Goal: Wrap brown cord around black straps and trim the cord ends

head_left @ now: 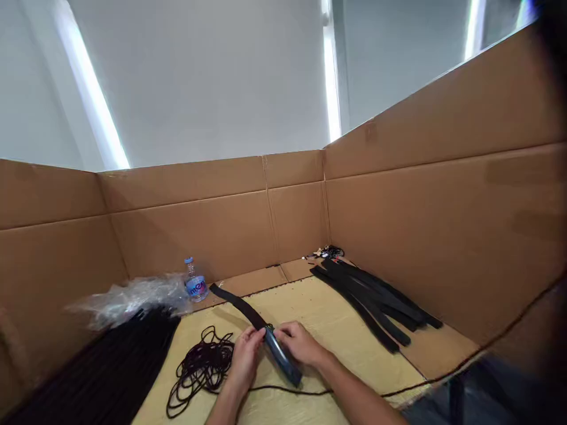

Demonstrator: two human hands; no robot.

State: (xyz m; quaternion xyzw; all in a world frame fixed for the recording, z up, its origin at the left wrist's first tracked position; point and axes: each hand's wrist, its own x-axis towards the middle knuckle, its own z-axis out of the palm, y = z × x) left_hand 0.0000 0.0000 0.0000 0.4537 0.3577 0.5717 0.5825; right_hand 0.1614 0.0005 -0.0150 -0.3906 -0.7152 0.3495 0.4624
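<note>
Strip of flat black material, glossy at its near end, over the pale-yellow worktop, right of the tangled thin black cord. Left hand and right hand pinch it, each grip nearly closed (clear blue-capped plastic bottle: beyond the cord).

Slanting, overexposed white light bars glare at ten, one and two o'clock, a soft shadow falls beside the long, flat black strip, and a dark, unfocused shape blurs the edge towards three o'clock.
</note>
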